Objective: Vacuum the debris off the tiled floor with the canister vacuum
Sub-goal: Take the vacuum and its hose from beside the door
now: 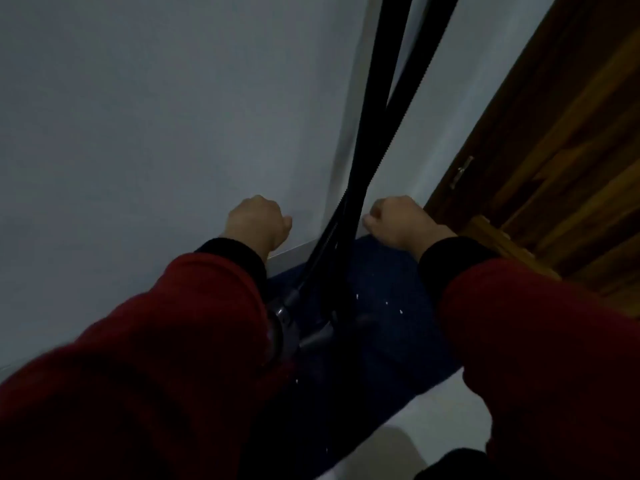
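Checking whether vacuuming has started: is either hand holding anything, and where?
Nothing visibly held. Left hand and right hand are curled into fists on either side of the black vacuum hose, not touching it.

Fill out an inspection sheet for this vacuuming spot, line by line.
Surface: dark blue floor meeting a pale grey wall; pale strip at lower right.
Job's things: black ribbed vacuum hose and dark wand between the hands; grey fitting low down.
Clutter: small white specks on the blue floor.
Hands: left hand and right hand both curled into fists, neither visibly gripping anything.
Cables: nothing seen apart from the hose.
Surroundings: brown wooden door with a metal handle on the right.
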